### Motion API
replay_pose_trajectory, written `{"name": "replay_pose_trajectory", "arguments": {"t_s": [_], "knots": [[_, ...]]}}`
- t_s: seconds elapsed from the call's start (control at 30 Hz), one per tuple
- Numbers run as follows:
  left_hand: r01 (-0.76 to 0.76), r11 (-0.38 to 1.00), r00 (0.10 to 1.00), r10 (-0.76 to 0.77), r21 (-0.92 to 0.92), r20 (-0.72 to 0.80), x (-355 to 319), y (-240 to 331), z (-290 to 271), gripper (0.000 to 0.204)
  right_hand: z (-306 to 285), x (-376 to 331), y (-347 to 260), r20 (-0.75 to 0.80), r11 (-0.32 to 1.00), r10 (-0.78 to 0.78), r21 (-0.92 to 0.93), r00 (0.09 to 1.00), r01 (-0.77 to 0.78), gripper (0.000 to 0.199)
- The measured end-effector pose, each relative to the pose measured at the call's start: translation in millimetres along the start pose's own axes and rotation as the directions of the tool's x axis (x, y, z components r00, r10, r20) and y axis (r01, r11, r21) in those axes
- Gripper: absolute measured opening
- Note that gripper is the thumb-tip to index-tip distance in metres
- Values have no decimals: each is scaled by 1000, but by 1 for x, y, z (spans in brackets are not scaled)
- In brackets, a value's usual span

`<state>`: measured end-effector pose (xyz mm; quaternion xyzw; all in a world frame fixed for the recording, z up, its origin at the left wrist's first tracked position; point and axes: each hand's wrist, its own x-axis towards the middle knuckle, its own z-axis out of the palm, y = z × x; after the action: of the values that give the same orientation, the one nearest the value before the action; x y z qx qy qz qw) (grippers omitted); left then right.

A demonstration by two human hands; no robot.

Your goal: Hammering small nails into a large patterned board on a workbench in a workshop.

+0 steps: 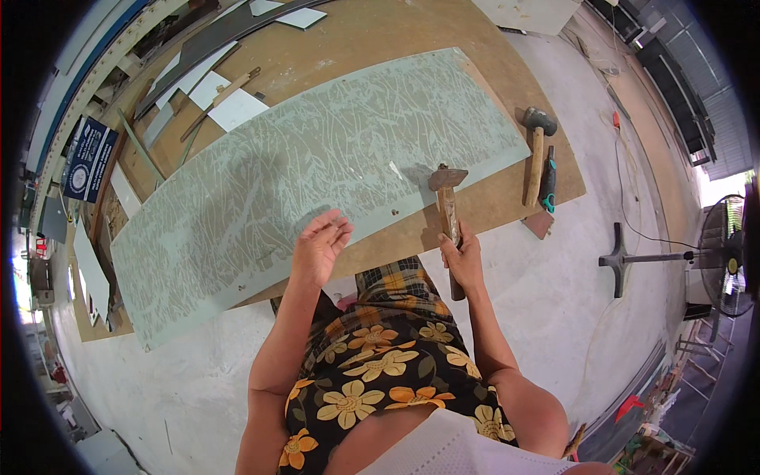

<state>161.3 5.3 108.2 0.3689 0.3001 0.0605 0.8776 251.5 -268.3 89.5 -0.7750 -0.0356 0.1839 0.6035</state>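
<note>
My right hand [463,257] grips the wooden handle of a hammer [447,198], its rusty metal head raised over the near edge of a long pale green patterned panel [261,182]. My left hand [321,245] hovers open, palm up, fingers spread, just over the panel's near edge, holding nothing. The panel lies flat on a brown wooden board [372,39] on the floor. Small dark nails or spots dot the panel's near edge.
A second hammer [537,154] and a teal-handled tool [548,184] lie on the board's right end. White offcuts [237,107] and strips sit at the far left. A standing fan [712,257] is on the concrete floor at right.
</note>
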Motion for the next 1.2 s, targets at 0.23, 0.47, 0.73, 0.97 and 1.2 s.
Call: {"name": "replay_pose_trajectory", "arguments": {"t_s": [0.23,0.47,0.73,0.97,1.2], "knots": [[-84,971,996,85,224,6,29,30,26,31,4,0,0,7,999,-19,29,1000,19,40],[-136,930,989,106,342,104,93,63,49,30,2,4,16,-11,999,-1,54,1000,2,42],[-109,888,988,45,447,150,138,48,121,27,3,5,26,-77,991,-137,-12,987,137,46],[-170,830,952,0,532,305,158,11,174,22,-15,3,3,-12,993,-2,116,1000,3,41],[-159,777,922,-104,610,372,191,-23,229,22,-34,8,6,-120,966,53,259,991,-20,37]]}}
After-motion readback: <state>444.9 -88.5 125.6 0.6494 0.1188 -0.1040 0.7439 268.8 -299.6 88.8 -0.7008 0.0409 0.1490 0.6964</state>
